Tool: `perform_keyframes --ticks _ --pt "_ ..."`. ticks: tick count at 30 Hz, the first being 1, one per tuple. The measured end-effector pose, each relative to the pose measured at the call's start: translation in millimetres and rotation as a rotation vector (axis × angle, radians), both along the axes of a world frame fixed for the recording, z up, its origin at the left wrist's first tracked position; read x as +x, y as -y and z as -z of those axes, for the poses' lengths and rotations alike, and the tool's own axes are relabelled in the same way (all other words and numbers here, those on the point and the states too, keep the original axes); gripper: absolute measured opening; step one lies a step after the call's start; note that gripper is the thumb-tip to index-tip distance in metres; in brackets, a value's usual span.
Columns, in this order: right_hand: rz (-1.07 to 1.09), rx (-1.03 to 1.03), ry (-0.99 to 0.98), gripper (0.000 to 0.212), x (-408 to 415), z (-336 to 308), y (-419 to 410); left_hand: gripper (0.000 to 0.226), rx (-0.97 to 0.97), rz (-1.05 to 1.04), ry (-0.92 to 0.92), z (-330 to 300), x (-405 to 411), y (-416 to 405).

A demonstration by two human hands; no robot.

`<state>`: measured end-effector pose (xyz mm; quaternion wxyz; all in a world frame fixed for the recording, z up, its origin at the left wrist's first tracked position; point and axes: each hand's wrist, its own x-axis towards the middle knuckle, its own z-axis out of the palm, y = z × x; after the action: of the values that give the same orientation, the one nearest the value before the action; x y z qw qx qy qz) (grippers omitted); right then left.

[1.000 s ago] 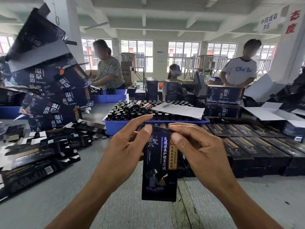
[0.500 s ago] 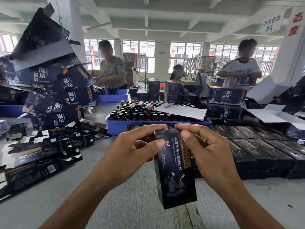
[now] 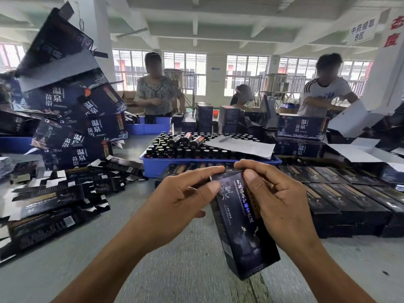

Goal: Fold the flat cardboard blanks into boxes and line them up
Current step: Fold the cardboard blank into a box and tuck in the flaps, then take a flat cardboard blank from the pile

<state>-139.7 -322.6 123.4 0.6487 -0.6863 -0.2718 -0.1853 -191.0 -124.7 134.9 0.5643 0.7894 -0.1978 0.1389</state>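
Nearest: left hand [image 3: 179,200] & right hand [image 3: 277,200], both w/ fingers curled round the far end of one dark box [image 3: 242,228], thumbs pressing its printed face; box held tilted above the grey table [image 3: 153,276], already squared up, far-end flap apparently being closed. Right of hands: row of finished boxes [image 3: 349,204] lying side by side, so a good part seems done. Left: heap of flat blanks [image 3: 50,200] left to fold, i.e. much remains. Beyond: blue tray [image 3: 209,164] of bottles abuts the row's far side, limiting room there. Farther: large stacked cartons [image 3: 72,119]; workers [image 3: 157,92] at the far bench.
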Motion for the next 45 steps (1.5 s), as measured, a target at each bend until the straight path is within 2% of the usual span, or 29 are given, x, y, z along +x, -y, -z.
perform_keyframes --ticks 3,14,22,25,28,30,33,36,39,41,45 --pt "0.046 0.012 -0.009 0.022 0.6 2.3 -2.6 0.047 0.095 -0.035 0.03 5.6 -1.9 7.3" --pt "0.021 0.047 0.016 0.019 -7.3 -1.5 -3.1 0.029 -0.043 -0.051 0.112 10.1 0.8 11.2" --pt "0.015 0.007 0.015 0.02 -4.8 4.1 -7.9 0.028 -0.073 -0.084 0.111 9.7 4.6 6.1" --pt "-0.01 -0.189 0.005 0.037 -10.0 15.7 -18.5 0.024 -0.21 -0.176 0.102 0.3 8.1 -8.8" --pt "0.021 -0.577 0.198 0.067 -19.3 33.2 -33.7 0.02 -0.394 -0.394 0.02 -5.2 18.3 -33.4" --pt "0.043 -0.717 0.269 0.077 -21.7 42.2 -42.3 0.019 -0.41 -0.472 -0.072 -3.4 24.6 -40.7" --pt "0.183 -0.765 0.35 0.072 -23.7 51.5 -46.4 0.019 -0.32 -0.454 -0.153 3.8 30.3 -35.1" --pt "0.287 -0.788 0.408 0.063 -21.4 59.4 -47.1 0.014 -0.137 -0.444 -0.185 11.5 35.0 -34.4" --pt "0.343 -0.847 0.342 0.059 -4.7 65.8 -44.0 0.03 -0.012 -0.475 -0.223 9.1 34.9 -41.4" --pt "0.405 -0.956 0.26 0.061 14.3 68.6 -37.5 0.037 -0.014 -0.488 -0.209 4.0 32.3 -48.2" --pt "0.528 -1.151 0.105 0.054 52.9 77.7 -24.7 0.036 -0.135 -0.511 -0.147 -8.1 26.7 -64.5"
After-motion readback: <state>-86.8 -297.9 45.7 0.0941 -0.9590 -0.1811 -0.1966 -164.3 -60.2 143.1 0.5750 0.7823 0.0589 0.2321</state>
